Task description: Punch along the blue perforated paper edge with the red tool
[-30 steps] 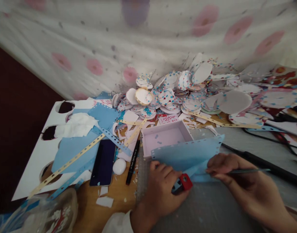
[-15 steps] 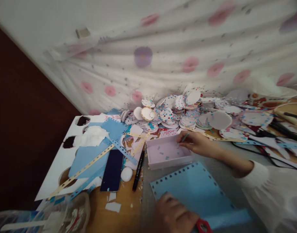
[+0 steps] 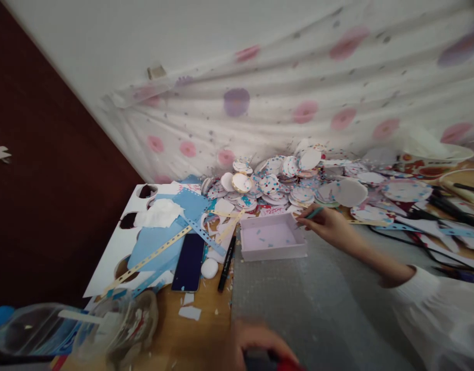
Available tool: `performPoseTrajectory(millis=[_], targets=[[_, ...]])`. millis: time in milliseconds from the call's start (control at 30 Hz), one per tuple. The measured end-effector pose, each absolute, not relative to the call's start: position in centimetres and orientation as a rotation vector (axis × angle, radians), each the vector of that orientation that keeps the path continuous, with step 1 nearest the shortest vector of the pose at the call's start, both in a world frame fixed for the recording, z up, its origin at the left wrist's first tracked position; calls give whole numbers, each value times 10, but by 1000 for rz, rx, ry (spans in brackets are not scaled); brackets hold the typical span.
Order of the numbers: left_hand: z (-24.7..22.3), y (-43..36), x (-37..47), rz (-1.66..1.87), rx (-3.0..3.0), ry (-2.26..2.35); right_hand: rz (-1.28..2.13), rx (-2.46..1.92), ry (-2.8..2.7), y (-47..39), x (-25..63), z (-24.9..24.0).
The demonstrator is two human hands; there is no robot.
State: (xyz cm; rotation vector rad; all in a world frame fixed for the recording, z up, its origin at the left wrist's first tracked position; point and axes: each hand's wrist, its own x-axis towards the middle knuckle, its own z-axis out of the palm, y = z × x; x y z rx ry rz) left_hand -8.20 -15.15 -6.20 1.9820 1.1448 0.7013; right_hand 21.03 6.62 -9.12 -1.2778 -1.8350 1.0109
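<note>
The person's right hand point(image 3: 327, 226) is pinched shut around a thin teal-tipped tool point(image 3: 313, 213), its tip held just past the far right corner of a shallow pale pink tray point(image 3: 273, 251). That tray is square, made of card, and holds only a scatter of tiny blue and pink paper bits on its floor. It sits at the far edge of a grey gridded cutting mat point(image 3: 298, 304). The left hand point(image 3: 260, 346) lies blurred at the bottom edge, fingers curled closed over a dark object with a red part point(image 3: 277, 363) that is mostly cut off. Left of the tray lie a black marker point(image 3: 226, 257), a dark phone point(image 3: 189, 262) and a smooth white pebble-like lump point(image 3: 209, 268) on the wooden table point(image 3: 170, 340). Beyond these are blue paper sheets point(image 3: 155, 242), punched yellow and blue strips, and a white card with round holes cut out point(image 3: 113, 252). Behind the tray a heap of confetti-printed paper circles point(image 3: 283, 178) banks against a sheer spotted curtain point(image 3: 298, 98). 2 clear glass vessels point(image 3: 105, 330) stand at lower left, contents unclear
</note>
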Motion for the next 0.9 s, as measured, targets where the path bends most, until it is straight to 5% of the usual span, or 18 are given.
performPoseTrajectory(millis=[200,533,900], targets=[[-60,-114,-63,1019,1851,1383,1100,-1200,-1716,57,210,-82],[-38,-34,-35,839,2251,846,1309,-1058,-1484,45,193,-57],[-43,2,-28,696,2413,902,1420,-1004,-1483,54,176,-48]])
